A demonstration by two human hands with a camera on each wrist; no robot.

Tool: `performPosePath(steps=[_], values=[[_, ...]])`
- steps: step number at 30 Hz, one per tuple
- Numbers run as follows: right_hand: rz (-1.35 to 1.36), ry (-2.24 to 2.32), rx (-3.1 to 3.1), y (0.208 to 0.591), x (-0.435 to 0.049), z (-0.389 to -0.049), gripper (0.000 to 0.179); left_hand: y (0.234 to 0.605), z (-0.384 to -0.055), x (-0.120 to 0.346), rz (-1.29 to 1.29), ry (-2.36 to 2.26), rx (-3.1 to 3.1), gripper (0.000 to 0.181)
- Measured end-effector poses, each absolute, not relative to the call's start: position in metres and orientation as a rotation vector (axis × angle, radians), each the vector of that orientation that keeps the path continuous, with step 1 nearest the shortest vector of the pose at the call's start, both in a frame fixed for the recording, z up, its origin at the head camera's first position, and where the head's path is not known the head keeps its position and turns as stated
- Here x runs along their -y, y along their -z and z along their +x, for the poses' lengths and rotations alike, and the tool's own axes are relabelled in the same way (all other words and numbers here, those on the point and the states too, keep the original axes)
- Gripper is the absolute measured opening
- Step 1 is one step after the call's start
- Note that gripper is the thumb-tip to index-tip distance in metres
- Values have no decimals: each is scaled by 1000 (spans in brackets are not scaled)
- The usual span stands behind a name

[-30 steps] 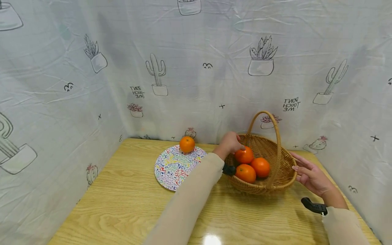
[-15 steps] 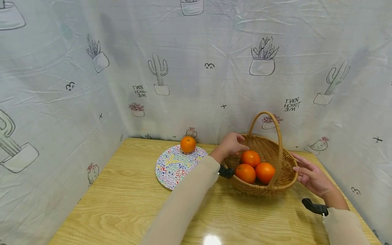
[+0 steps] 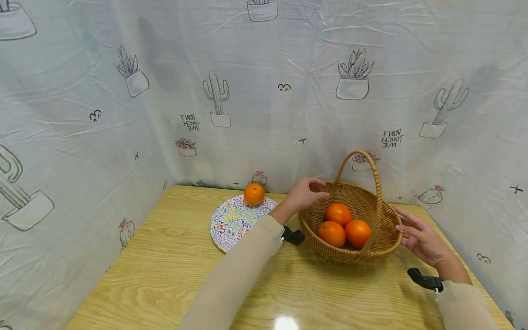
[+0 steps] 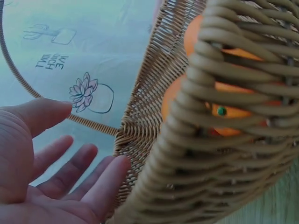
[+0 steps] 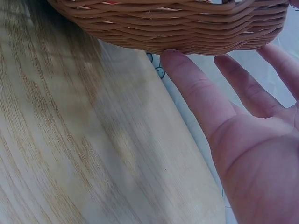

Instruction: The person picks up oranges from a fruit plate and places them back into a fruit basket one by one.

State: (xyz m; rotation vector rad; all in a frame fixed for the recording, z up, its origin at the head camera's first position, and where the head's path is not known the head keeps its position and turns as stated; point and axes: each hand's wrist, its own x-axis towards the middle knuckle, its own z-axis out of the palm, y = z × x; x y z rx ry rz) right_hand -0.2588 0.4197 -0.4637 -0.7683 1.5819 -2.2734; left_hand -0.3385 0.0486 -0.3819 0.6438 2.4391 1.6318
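Note:
Three oranges [image 3: 338,214] lie together in a brown wicker basket [image 3: 350,256] with a tall arched handle. My left hand [image 3: 304,194] hovers at the basket's left rim with its fingers loosely bent and holds nothing. The left wrist view shows that hand [image 4: 60,172] beside the woven wall, thumb and fingers apart. On the right, my right hand [image 3: 422,238] touches the outside of the basket with extended fingers. In the right wrist view, fingertips [image 5: 174,57] meet the lower wicker wall [image 5: 187,32]. A further orange [image 3: 254,195] sits at the back of a round, colourfully speckled plate [image 3: 231,222].
The pale wooden table [image 3: 165,275] carries the plate on the left and the basket on the right. A white curtain [image 3: 255,91] printed with potted cacti hangs close behind and along both sides. My left sleeve [image 3: 235,270] partly covers the plate's edge.
My left hand has let go of an orange in the basket and drawn back left to the rim. That orange settled beside the other two. My right hand stays at the basket's side.

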Motion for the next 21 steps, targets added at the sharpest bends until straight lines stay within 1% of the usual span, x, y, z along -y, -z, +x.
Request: performPosePath(steps=[5, 12, 21], values=[[-777, 2260, -1582, 465, -420, -258, 63, 385, -338, -39, 679, -1702, -2448, 34], [-795, 2261, -1561, 467, -421, -258, 63, 392, -336, -24, 783, -1849, -2380, 34], [-800, 2261, -1575, 465, -419, -256, 63, 394, -330, 6, 714, -1923, -2364, 40]])
